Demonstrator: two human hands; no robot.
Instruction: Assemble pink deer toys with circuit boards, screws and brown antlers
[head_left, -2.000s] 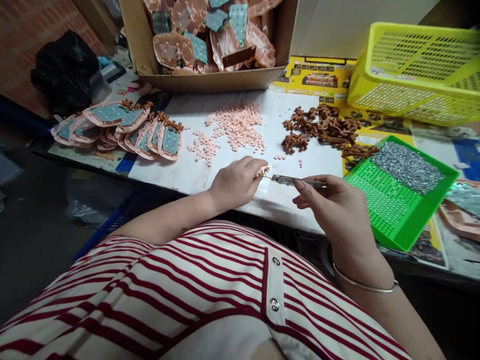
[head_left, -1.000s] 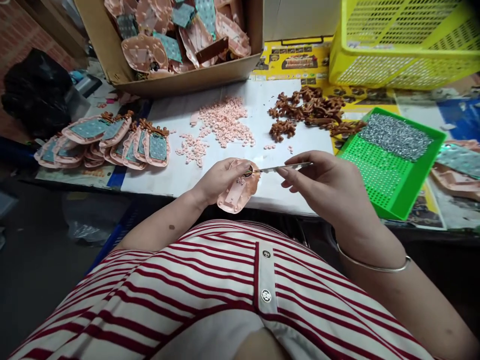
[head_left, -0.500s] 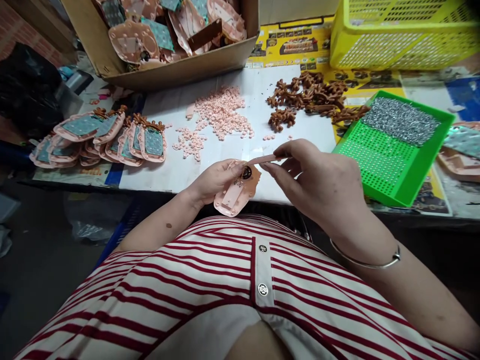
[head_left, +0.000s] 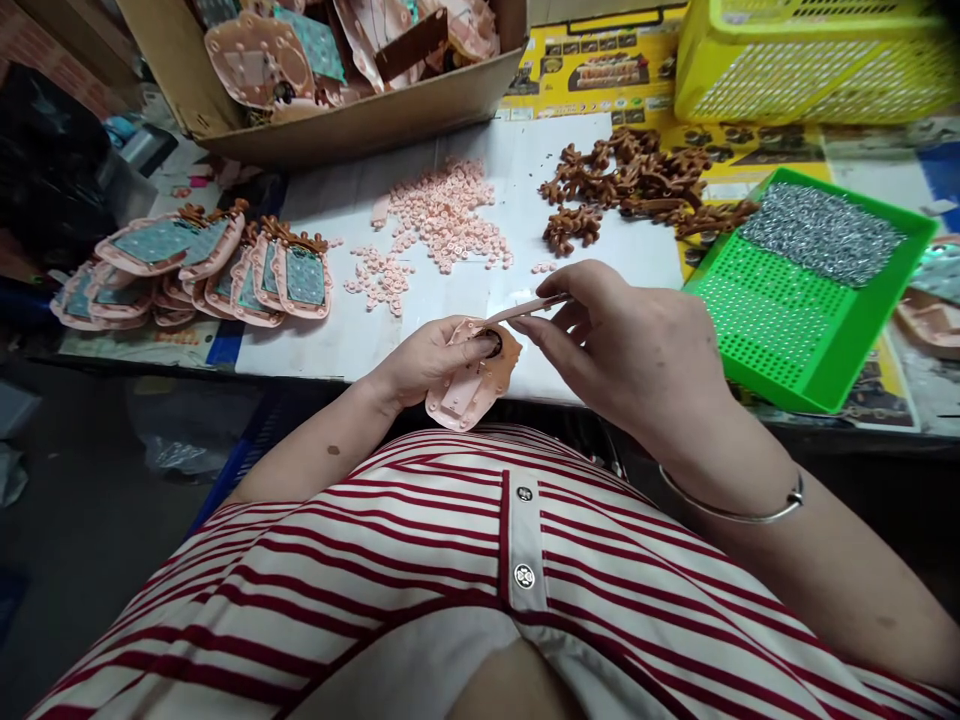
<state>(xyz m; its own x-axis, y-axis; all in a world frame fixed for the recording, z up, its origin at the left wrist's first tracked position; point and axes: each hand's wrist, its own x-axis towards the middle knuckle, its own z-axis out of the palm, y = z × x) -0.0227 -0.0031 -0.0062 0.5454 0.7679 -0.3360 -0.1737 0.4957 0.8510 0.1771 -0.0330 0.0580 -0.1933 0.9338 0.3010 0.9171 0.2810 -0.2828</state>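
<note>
My left hand (head_left: 431, 358) is closed around the edge of a pink plastic toy shell (head_left: 466, 388), its thumb lying near a round black part, perhaps a speaker (head_left: 491, 345). The shell's inner side, with small posts, faces up just over the table's front edge. In my right hand (head_left: 626, 345) a slim pale pink strip (head_left: 517, 310) is pinched between thumb and fingers. The strip's far end meets the shell's upper edge by my left hand; whether the two are joined I cannot tell. Small pink rings (head_left: 450, 215) lie piled beyond my hands.
Brown antler-like pieces (head_left: 630, 180) lie at the back right. A green tray (head_left: 817, 370) holds silver screws (head_left: 825, 230). Assembled shells with grey boards (head_left: 300, 275) are stacked at left. Behind stand a cardboard box (head_left: 375, 125) of shells and a yellow basket (head_left: 817, 80).
My right hand has shifted slightly left, and the strip tilts more steeply toward the shell. My left thumb has moved onto the black round part. The view has shifted slightly.
</note>
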